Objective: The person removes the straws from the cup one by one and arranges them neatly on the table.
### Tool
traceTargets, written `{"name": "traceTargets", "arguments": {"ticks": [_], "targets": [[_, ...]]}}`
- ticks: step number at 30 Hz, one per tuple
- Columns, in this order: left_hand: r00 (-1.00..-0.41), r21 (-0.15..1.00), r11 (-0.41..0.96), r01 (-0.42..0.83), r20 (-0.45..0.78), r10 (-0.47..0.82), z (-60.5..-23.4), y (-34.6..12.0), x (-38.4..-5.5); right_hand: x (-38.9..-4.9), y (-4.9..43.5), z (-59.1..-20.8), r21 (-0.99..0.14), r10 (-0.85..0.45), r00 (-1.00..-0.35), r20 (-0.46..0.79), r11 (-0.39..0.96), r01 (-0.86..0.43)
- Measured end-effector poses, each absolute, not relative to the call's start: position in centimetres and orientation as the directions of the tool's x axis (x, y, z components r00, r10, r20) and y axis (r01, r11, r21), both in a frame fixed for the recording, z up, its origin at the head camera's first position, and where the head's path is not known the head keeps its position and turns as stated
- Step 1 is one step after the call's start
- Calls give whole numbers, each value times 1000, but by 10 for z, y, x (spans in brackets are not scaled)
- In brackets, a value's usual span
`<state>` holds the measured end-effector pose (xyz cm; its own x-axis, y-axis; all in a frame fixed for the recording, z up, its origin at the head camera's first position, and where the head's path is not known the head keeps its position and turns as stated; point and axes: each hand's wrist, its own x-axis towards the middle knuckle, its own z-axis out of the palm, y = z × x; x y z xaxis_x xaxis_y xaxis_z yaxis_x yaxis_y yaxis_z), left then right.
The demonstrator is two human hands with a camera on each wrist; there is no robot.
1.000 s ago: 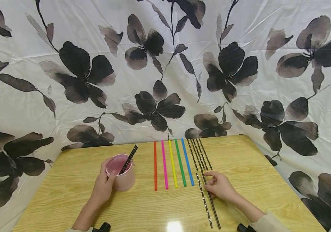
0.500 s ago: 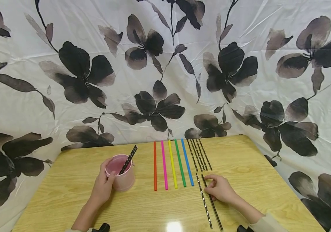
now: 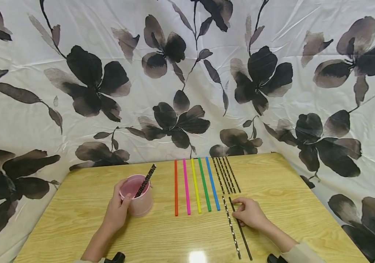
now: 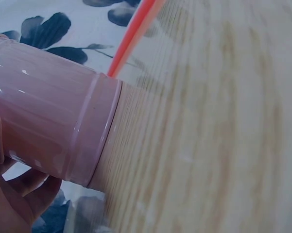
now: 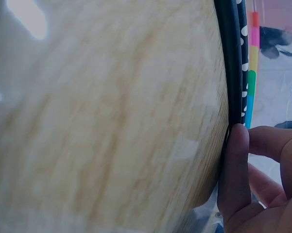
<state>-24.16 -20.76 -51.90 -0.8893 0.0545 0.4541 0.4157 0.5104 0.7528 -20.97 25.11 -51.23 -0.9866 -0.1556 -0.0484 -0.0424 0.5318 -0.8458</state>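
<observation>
My left hand [image 3: 116, 208] grips the pink bucket [image 3: 141, 208] on its left side, thumb near the rim; in the left wrist view the bucket [image 4: 48, 107] stands on the table. A black straw with white dots [image 3: 146, 180] leans inside it. My right hand [image 3: 252, 214] pinches a plain black straw [image 3: 245, 239] lying on the table. Beside it, to the left, lies a black straw with white spots [image 3: 231, 228], almost parallel. In the right wrist view the thumb and fingers [image 5: 234, 165] are at the plain black straw [image 5: 231, 58].
Red [image 3: 175, 188], pink [image 3: 186, 186], yellow [image 3: 196, 186], green [image 3: 204, 184] and blue [image 3: 212, 183] straws lie in a spaced row on the wooden table [image 3: 161, 237]. Several patterned black straws [image 3: 227, 175] lie at the back right. A floral cloth [image 3: 187, 80] hangs behind.
The plain black straw has shifted slightly nearer to me and to the right, with my right hand on it. My left hand and the bucket have stayed put.
</observation>
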Motion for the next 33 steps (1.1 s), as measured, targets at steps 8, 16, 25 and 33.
{"name": "traceTargets", "arguments": {"ticks": [8,16,25,33], "targets": [[-890,753,515,409,454,43,-521,-211,-239,-211,250,-514,-851,-151,-987,-56,524,-32],[-886,757,499,422,461,48,-518,-209,-240,-212,249,-512,-868,-134,-989,-68,497,-8],[-885,750,511,420,463,49,-517,-211,-241,-214,249,-514,-863,-126,-990,-66,506,-7],[-880,752,496,434,471,57,-519,-209,-241,-212,251,-513,-868,-106,-991,-86,496,22]]}}
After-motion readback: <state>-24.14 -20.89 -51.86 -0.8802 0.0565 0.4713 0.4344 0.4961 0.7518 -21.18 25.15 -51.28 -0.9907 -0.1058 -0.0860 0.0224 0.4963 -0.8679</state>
